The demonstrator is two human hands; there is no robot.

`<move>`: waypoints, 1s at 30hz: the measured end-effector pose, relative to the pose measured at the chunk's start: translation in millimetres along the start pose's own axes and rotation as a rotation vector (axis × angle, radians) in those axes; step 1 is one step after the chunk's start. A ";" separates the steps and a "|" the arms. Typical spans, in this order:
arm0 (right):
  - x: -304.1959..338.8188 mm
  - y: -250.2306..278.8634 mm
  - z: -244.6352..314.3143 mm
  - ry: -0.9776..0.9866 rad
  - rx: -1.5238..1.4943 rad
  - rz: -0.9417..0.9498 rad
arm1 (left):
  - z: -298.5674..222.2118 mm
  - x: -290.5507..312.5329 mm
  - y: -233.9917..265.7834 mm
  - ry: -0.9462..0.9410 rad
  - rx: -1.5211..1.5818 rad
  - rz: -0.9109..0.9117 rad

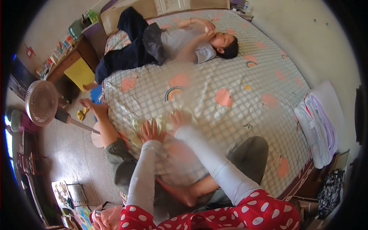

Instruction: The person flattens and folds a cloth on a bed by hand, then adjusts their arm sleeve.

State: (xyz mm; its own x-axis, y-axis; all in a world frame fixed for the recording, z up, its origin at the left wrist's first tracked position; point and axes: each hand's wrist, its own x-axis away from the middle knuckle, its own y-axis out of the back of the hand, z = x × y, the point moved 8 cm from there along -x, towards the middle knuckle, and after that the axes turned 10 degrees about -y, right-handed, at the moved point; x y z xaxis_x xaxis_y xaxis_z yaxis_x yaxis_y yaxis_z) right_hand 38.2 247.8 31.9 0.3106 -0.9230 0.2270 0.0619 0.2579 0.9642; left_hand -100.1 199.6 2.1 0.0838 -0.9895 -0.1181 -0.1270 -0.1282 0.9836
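Note:
A pale green cloth item [137, 138] lies on the checked bedsheet [207, 130] in front of me; its exact kind is hard to make out through the haze at the middle of the view. My left hand [151, 131] rests flat on it with fingers spread. Just to the right, my right hand [180, 119] presses down on the same pale fabric, its fingers stretched forward and somewhat blurred. Both palms face down, and neither grips anything. Long white sleeves cover my forearms, and my legs are folded on the bed around them.
Another person [180, 42] lies across the far side of the bed. On the left stand a fan [42, 102], a wooden desk [73, 57] and a yellow panel [79, 74]. Folded bedding [320, 122] is stacked at the right edge by the wall.

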 end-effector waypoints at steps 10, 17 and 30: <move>67.4 -75.6 -29.8 0.039 0.005 0.005 | -60.3 87.0 8.9 -0.003 -0.170 0.261; 74.4 -130.5 -19.6 0.113 -0.184 -0.203 | -54.3 122.1 -0.2 -0.035 -0.127 0.204; 110.9 -102.2 -14.0 0.194 -0.306 -0.329 | -65.4 129.5 11.5 -0.113 -0.152 0.121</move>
State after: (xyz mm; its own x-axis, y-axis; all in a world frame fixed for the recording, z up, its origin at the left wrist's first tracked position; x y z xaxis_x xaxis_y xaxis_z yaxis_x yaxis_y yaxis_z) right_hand 79.5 123.0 -43.3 0.3971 -0.9069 -0.1408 0.4531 0.0603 0.8894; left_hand -26.0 74.4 7.0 -0.0356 -0.9994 -0.0041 0.0212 -0.0048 0.9998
